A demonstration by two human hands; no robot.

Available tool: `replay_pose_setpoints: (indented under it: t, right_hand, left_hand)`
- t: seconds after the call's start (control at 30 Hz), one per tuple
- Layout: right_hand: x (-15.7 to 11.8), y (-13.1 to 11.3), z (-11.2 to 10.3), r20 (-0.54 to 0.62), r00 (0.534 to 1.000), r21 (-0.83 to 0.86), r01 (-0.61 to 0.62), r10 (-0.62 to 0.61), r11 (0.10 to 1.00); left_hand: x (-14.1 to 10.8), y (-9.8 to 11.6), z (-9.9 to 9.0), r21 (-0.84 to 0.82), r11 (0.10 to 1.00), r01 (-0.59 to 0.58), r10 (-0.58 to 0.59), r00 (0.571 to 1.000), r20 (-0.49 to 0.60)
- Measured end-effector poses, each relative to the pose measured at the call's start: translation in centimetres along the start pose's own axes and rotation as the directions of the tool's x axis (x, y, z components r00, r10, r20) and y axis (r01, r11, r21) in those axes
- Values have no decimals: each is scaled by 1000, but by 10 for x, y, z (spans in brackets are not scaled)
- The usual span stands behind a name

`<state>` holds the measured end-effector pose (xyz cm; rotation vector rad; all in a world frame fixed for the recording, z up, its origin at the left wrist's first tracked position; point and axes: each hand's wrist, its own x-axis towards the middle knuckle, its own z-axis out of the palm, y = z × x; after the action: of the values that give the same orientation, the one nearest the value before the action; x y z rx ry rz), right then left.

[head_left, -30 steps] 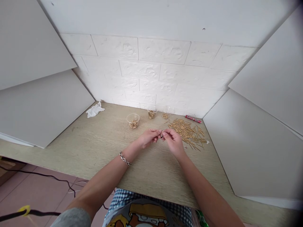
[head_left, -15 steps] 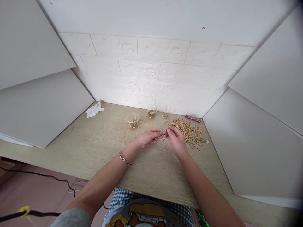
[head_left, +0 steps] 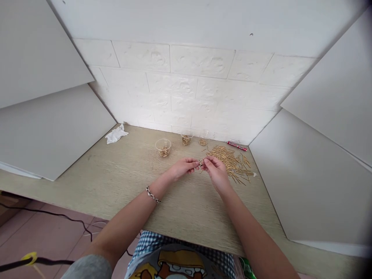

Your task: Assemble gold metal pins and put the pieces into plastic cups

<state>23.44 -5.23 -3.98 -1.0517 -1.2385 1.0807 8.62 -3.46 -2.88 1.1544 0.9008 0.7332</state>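
Pale wood desk (head_left: 116, 178); gold pin pile (head_left: 229, 162) just right of hands. Left hand (head_left: 182, 169), right hand (head_left: 216, 174): fingertips pinched closed on short gold pin (head_left: 200, 163) between them.

This looks like a makeshift work corner in a home. Beyond the hands (head_left: 183, 168) (head_left: 216, 174), a wood-grain bench (head_left: 116, 186) meets a white brick-pattern wall (head_left: 197, 85); floor tiles (head_left: 43, 236) show below, to the left.

Left hand (head_left: 183, 168) and right hand (head_left: 216, 174) held close, fingers (head_left: 207, 162) pinched
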Motion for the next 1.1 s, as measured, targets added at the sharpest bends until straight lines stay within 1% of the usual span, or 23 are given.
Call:
replay_pose_setpoints:
  t: [0.07,0.1,0.17,0.27,0.43,0.57,0.93,1.1]
  right_hand:
    - [0,-7,-7,-44,997,-196,56,-66,979]
    - [0,-10,-10,-57,990,-311,105,-129,945]
    - [-1,-15,-15,-32,968,-489,201,-247,849]
    - [-2,-16,-15,53,942,-603,296,-333,741]
    - [-4,-11,-10,154,909,-677,383,-388,628]
    - [-5,-9,-9,193,898,-700,409,-396,585]
    - [-5,-8,-9,163,898,-689,400,-408,605]
    - [-6,-5,-8,162,896,-689,403,-415,602]
  left_hand:
    - [-1,2,0,-24,1000,9,-10,999,-33]
    - [-1,2,-1,-39,999,13,-15,999,-47]
    - [-2,4,-1,-61,998,21,-25,998,-62]
    - [-3,6,-2,-66,997,33,-37,997,-67]
    - [-1,4,-1,-62,998,19,-22,998,-59]
    - [-1,3,-1,-65,998,11,-16,998,-65]
    - [-1,1,-2,-63,998,12,-14,999,-36]
    - [1,-1,-3,-57,998,4,-7,999,-52]
